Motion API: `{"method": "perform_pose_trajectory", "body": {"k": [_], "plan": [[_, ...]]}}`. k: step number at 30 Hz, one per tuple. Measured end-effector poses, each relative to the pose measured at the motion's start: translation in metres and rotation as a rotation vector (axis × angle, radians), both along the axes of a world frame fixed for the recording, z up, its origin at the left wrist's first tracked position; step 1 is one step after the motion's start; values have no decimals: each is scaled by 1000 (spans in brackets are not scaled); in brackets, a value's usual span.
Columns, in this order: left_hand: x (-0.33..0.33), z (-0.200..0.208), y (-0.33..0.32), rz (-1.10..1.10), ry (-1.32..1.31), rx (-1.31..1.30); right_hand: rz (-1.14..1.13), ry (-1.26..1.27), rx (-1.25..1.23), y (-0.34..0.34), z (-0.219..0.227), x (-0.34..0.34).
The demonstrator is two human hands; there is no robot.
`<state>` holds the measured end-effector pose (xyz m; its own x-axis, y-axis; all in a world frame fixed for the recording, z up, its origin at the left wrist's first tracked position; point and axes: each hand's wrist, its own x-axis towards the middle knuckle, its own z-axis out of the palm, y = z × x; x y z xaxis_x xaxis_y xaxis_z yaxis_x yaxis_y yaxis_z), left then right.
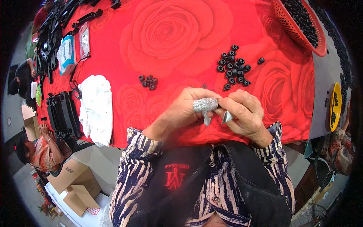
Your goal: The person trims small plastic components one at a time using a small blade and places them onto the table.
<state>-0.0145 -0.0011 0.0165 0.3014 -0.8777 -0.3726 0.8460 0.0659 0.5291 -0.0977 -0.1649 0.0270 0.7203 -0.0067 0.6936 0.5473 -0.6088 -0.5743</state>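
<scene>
Both my hands meet over the near edge of the red rose-print tablecloth. My left hand has its fingers closed, and a rough grey wrap covers its thumb. Pressed close against it is my right hand, fingers bent in a pinch. Below the right fingers juts a silver-grey pointed piece, whose kind I cannot make out. Something small and dark between the fingertips is mostly hidden. Beyond my right hand lies a loose pile of small black knobby parts. A smaller cluster of the same parts sits farther left.
A red basket full of black parts stands far right, above a yellow tray. To the left are a white cloth, a tissue box and black plastic strips. Other people sit along the left and right.
</scene>
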Motion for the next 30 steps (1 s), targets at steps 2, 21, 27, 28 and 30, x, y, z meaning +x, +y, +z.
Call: {"method": "perform_pose_trajectory", "body": {"k": [2, 21, 27, 28, 30], "plan": [[1, 5, 0, 0, -2, 2, 22, 12, 17, -1, 3, 0], [1, 0, 4, -3, -85, -77, 57, 17, 29, 0, 4, -3], [-1, 4, 2, 44, -99, -71, 38, -2, 27, -1, 5, -2], [-1, 4, 3, 40, -104, -70, 46, 59, 40, -2, 5, -7], [-1, 3, 4, 23, -98, -51, 54, 119, 54, -3, 6, -7]]}}
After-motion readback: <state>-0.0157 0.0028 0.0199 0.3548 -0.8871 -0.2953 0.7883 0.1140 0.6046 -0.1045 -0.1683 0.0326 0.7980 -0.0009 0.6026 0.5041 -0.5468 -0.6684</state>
